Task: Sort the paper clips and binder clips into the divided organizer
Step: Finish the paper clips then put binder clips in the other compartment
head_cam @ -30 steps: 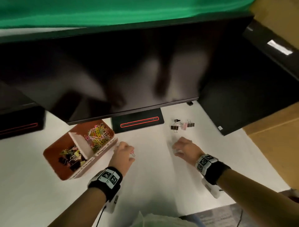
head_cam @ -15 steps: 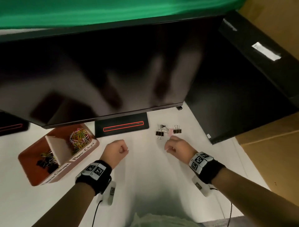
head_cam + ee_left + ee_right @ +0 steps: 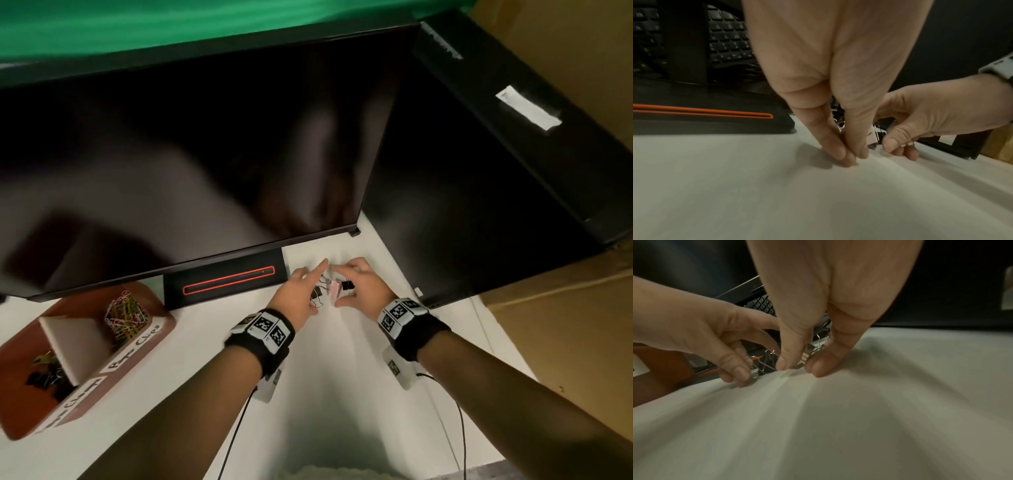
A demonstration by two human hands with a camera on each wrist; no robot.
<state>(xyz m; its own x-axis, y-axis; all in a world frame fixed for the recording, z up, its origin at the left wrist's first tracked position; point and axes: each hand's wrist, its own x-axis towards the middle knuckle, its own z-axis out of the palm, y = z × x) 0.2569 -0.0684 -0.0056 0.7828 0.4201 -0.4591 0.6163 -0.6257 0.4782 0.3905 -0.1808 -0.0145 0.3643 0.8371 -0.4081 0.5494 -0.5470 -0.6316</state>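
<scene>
Both hands meet over a small cluster of binder clips (image 3: 327, 291) lying on the white desk (image 3: 342, 394) just in front of the dark monitor (image 3: 191, 164). The left hand (image 3: 298, 294) has its grip pinched together on a clip with wire handles (image 3: 768, 361), index finger pointing forward. The right hand (image 3: 366, 286) has thumb and fingertips (image 3: 823, 364) clamped on a patterned binder clip (image 3: 806, 356) at desk level; a pink clip (image 3: 335, 290) lies between the hands. Well apart to the left sits the divided organizer (image 3: 20, 349), colourful paper clips (image 3: 125, 317) in the far compartment, dark binder clips (image 3: 46, 371) in the near one.
</scene>
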